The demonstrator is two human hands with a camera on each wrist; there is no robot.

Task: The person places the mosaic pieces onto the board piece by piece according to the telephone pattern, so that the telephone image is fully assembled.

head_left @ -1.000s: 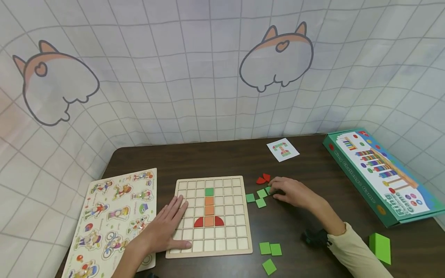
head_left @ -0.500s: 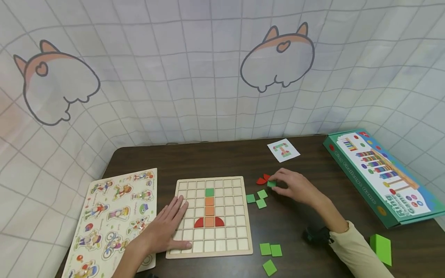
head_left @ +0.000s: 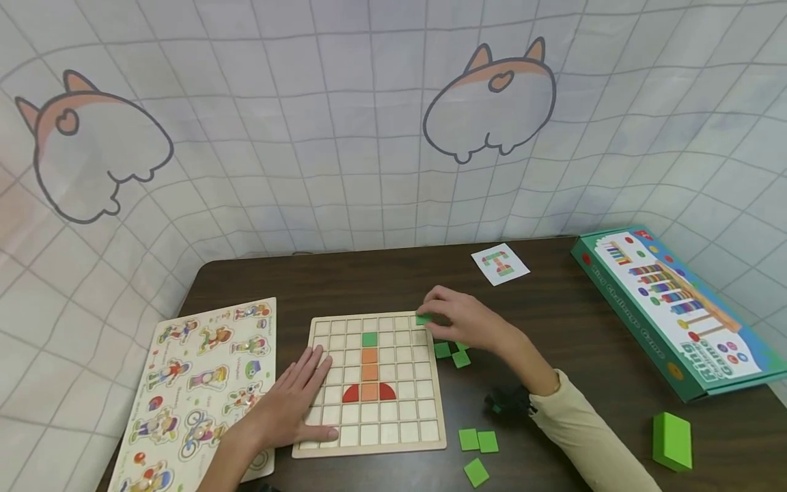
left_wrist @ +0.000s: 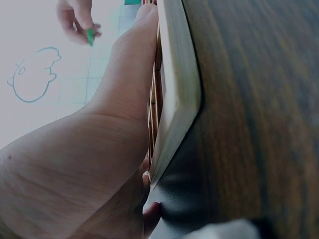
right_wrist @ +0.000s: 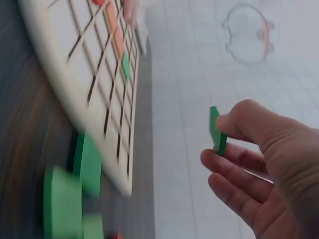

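A wooden grid board [head_left: 402, 447] lies flat on the dark table. On it, a green square tile [head_left: 369, 339] tops a column of orange squares [head_left: 369, 372], with a red quarter-round piece [head_left: 350, 393] on either side of the lowest one. My left hand [head_left: 285, 406] rests with straight fingers on the board's left edge. In my right hand [head_left: 470, 321], thumb and fingertips pinch a green square tile [right_wrist: 217, 130], held above the board's far right corner. Several green tiles [head_left: 443, 350] lie just right of the board, partly hidden by that hand.
More green tiles [head_left: 476, 471] lie near the front. A white pattern card [head_left: 513, 270] sits at the back. To the right are a green game box [head_left: 676, 307] and a bright green block [head_left: 673, 441]. An illustrated puzzle board [head_left: 190, 403] lies at the left.
My right hand has picked up a green tile from near the red pieces and carried it left to the board's far right corner. The left hand has stayed in place.
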